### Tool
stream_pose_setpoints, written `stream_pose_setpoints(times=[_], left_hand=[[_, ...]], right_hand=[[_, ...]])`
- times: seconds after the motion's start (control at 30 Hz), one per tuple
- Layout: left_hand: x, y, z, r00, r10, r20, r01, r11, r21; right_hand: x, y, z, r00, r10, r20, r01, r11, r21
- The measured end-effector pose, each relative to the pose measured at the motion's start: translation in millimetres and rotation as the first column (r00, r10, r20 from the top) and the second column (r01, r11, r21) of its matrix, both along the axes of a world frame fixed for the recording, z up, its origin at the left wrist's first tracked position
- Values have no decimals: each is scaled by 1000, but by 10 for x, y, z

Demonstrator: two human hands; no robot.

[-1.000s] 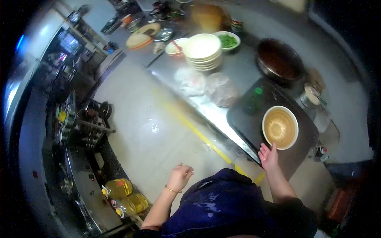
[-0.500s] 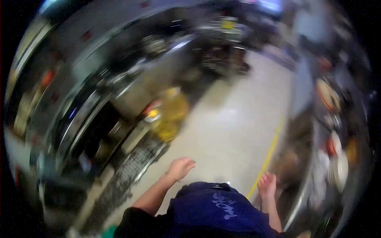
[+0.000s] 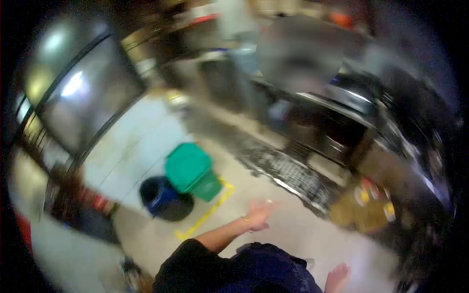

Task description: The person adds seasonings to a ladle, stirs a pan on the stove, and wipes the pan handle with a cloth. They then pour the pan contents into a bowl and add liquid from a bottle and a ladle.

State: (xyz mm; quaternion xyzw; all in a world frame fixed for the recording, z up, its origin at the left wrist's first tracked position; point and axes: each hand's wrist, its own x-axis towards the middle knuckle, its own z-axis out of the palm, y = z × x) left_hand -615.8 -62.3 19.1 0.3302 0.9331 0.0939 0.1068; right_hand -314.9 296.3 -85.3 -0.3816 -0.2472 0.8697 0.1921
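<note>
My left hand (image 3: 260, 214) is held out over the pale floor with its fingers stretched and nothing in it. A thin bracelet (image 3: 248, 224) sits on that wrist. Lower down at the right, my right hand (image 3: 338, 277) is blurred; its fingers look loosely extended and no object shows in them. Nearest to my left hand is a green lidded bin (image 3: 189, 168), standing apart from it. A dark blue bucket or bin (image 3: 161, 195) is beside the green one. My dark apron (image 3: 273, 268) fills the bottom middle.
Yellow tape (image 3: 205, 216) marks the floor by the bins. A metal floor grate (image 3: 288, 178) runs along the cooking counter. Yellowish containers (image 3: 364, 210) stand at the right. A large round pan or lid (image 3: 300, 53) rises above the counter. A white cabinet (image 3: 137, 146) stands left.
My view has swung left, bringing the bins and white cabinet into sight. The yellowish containers have shifted to the right of the view. My left hand's fingers are now more stretched.
</note>
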Motion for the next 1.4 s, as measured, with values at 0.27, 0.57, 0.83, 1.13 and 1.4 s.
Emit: stream_pose_setpoints(times=[0.27,0.57,0.83,1.13,1.4], left_hand=[[603,289,-203,697,406,590,-364,910,-197],[2050,289,-863,185,465,866,-616,741,-267],[2586,501,-1149,-199,446,872,-878,313,-361],[1986,198,-1408,-156,364,918,-945,215,-245],[542,-1101,-2200,-5,452,892,-983,162,-88]], right_hand=[[-1597,870,780,851,523,55,-519,852,-69],[-2698,1793,723,768,579,275,-607,794,25],[-3371,1661,-332,435,891,128,-900,436,21],[-3865,805,139,397,895,204,-918,391,71],[-3678,1307,-1198,-2,101,995,-562,-823,82]])
